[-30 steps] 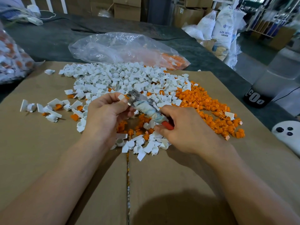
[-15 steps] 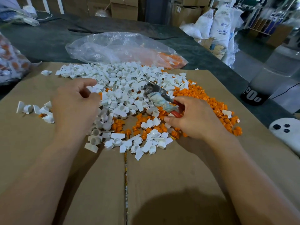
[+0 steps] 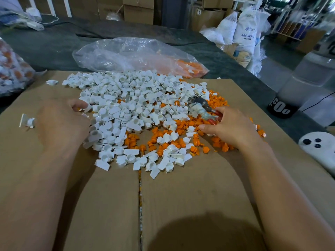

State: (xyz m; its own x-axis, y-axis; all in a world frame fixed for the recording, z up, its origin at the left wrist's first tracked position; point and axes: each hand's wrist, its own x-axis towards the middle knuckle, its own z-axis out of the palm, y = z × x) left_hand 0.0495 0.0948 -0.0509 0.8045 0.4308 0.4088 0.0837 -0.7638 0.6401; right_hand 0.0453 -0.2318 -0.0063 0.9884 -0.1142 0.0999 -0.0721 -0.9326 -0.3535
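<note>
a: how's the left hand (image 3: 61, 124)?
b: palm down, blurred, fingers bent under. i can't tell if they pinch anything.
a: and the right hand (image 3: 230, 127)?
b: palm down, gripping the pliers (image 3: 203, 109), forefinger stretched out to the left. both forearms are bare.

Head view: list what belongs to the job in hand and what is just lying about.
In the job: right hand gripping the pliers; left hand at the pile's edge; white plastic pieces; orange plastic pieces; cardboard underneath.
Lying about: clear plastic bag; white sacks; stacked boxes; white gadget with dark buttons.
</note>
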